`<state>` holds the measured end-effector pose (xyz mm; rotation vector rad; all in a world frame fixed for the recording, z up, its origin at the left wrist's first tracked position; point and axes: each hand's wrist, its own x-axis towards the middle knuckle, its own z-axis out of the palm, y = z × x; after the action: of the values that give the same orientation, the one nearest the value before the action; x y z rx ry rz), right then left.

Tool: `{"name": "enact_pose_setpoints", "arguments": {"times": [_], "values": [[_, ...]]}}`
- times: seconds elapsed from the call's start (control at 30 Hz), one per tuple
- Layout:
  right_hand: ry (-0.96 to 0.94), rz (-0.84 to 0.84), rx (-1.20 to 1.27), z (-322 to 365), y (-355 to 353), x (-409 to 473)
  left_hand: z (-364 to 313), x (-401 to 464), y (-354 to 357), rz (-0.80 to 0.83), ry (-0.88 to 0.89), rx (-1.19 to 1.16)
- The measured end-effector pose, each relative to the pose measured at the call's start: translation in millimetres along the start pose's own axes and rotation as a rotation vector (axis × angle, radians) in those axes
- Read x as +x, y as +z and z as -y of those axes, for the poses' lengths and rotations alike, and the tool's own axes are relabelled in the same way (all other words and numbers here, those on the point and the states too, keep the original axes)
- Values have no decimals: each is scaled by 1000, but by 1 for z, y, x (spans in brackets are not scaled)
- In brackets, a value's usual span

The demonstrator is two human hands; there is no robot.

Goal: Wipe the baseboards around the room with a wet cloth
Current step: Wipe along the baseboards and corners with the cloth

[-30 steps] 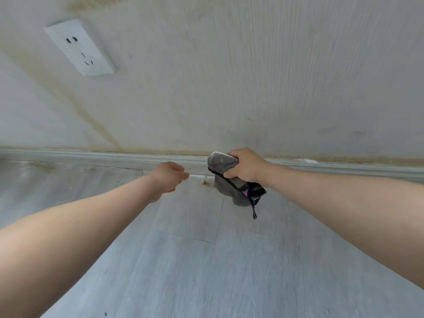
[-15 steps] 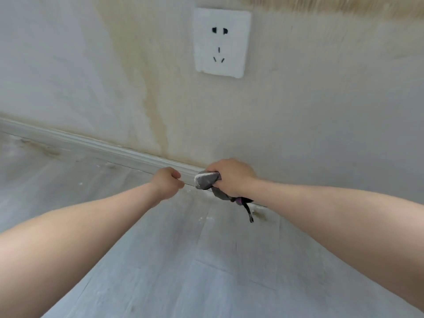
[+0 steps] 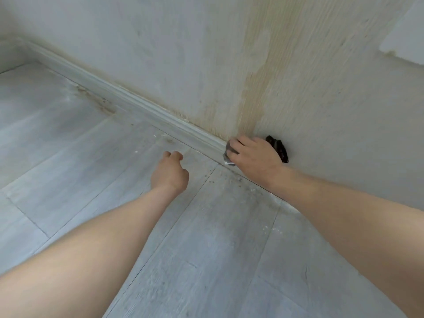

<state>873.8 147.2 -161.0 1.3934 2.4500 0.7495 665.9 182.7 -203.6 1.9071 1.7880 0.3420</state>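
A pale baseboard (image 3: pixel 146 106) runs diagonally from the upper left down to the right, where wall meets floor. My right hand (image 3: pixel 254 157) grips a dark grey cloth (image 3: pixel 278 148) and presses it against the baseboard; a grey fold of the cloth shows under my fingers and a dark end sticks out behind my hand against the wall. My left hand (image 3: pixel 171 173) hovers over the floor just left of it, fingers loosely curled, holding nothing. My right arm hides the baseboard further right.
The wall (image 3: pixel 160 53) has a yellowish stain (image 3: pixel 254 88) above my right hand. A white outlet plate (image 3: pixel 403 40) is at the top right edge. The grey plank floor (image 3: pixel 68 145) has brown marks near the baseboard and dust specks (image 3: pixel 231 177).
The view swung left, so the outlet slid to the top right. My right hand moved the cloth leftward along the baseboard, and the cloth's dark end now trails behind the hand.
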Motion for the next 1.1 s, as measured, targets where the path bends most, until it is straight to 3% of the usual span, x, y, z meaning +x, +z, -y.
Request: {"name": "enact_pose_setpoints", "arguments": {"times": [0.23,0.5,0.77,0.93,1.1], "values": [[-126,-42,6,2,37,-12,38,13,0,-21,-15,50],[-285,-91,-32,4,51,66,83,37,-19,-79,-41,161],[-347,-233,-90,23,63,156,126,47,-22,-52,-65,215],[-239,-270,2,35,75,139,139,60,-24,-55,-25,227],[-302,-286,14,31,80,134,151,65,-25,-4,-15,206]]}}
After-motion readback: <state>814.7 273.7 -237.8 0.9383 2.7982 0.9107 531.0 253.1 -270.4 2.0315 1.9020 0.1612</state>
